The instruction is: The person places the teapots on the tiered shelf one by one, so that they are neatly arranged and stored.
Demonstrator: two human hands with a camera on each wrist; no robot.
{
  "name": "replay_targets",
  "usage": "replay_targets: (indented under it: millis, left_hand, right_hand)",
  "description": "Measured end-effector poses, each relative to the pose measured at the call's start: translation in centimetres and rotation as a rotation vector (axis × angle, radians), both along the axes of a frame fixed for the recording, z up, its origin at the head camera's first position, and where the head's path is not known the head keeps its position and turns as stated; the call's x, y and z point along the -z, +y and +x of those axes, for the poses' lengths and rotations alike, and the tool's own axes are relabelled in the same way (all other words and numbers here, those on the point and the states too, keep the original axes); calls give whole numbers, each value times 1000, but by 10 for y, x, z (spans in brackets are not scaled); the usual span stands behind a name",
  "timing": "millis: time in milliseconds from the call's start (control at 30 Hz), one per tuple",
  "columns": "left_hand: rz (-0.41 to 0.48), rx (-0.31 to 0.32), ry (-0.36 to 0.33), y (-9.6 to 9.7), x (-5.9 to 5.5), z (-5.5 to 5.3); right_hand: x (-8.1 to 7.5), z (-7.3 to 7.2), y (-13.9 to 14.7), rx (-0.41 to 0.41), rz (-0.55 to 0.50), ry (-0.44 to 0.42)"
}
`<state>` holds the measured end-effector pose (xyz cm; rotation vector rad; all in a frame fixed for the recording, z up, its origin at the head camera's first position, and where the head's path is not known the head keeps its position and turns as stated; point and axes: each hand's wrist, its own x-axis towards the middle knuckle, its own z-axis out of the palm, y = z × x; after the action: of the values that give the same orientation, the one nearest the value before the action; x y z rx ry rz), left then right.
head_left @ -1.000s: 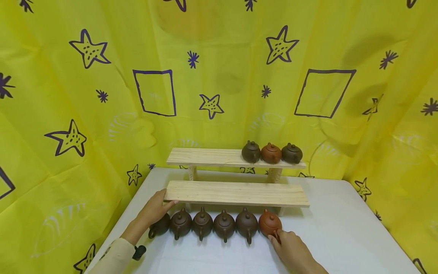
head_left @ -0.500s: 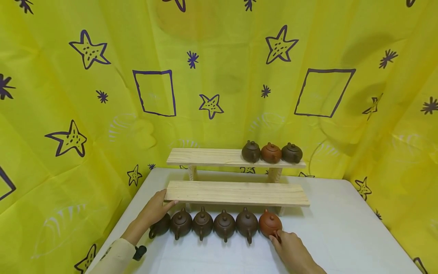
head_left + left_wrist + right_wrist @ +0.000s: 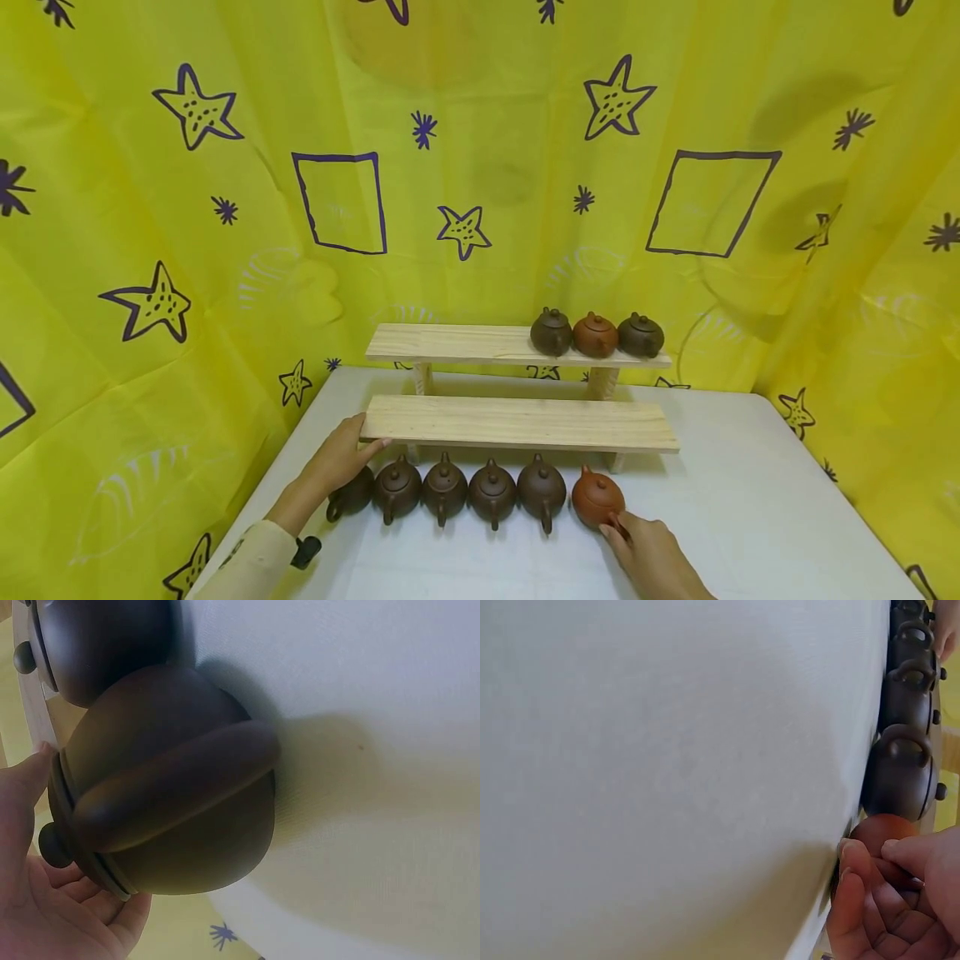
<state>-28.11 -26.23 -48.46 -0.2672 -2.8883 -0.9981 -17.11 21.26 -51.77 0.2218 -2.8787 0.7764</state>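
Observation:
My right hand [image 3: 651, 550] pinches the handle of a reddish-brown teapot [image 3: 597, 498] at the right end of the front row. In the right wrist view its thumb and curled fingers hide most of this teapot [image 3: 883, 831]. My left hand [image 3: 341, 457] holds the left end of the lower wooden shelf [image 3: 517, 422], its thumb along the front edge. Below that hand, partly covered, stands a dark brown teapot [image 3: 165, 787]. Several more dark teapots [image 3: 444, 490] stand beside it in a row, handles toward me.
On the upper wooden shelf [image 3: 450, 342], at its right, stand two dark teapots [image 3: 551, 333] flanking a reddish one [image 3: 595, 336]. A white tablecloth [image 3: 750, 500] covers the table. Yellow patterned curtains [image 3: 510, 167] enclose the back and sides.
The reddish-brown teapot has shifted slightly right and toward me with my right hand, opening a small gap to the dark teapot beside it. My left hand has stayed in place.

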Motion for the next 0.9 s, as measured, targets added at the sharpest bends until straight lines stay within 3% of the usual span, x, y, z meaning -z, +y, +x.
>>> replay_targets:
  millis: [300, 500, 600, 733, 900]
  left_hand:
    - [13, -1, 1, -1, -1, 1]
    - [4, -1, -1, -2, -1, 1]
    - [-1, 2, 7, -1, -1, 1]
    - [-7, -1, 7, -1, -1, 0]
    - [-7, 0, 6, -1, 0, -1]
  right_hand:
    - [-16, 7, 1, -28, -16, 43]
    - [-31, 8, -3, -137, -47, 114]
    - [-45, 8, -7, -174, -91, 78]
    - [-63, 2, -16, -169, -120, 33]
    - [-83, -15, -29, -128, -97, 52]
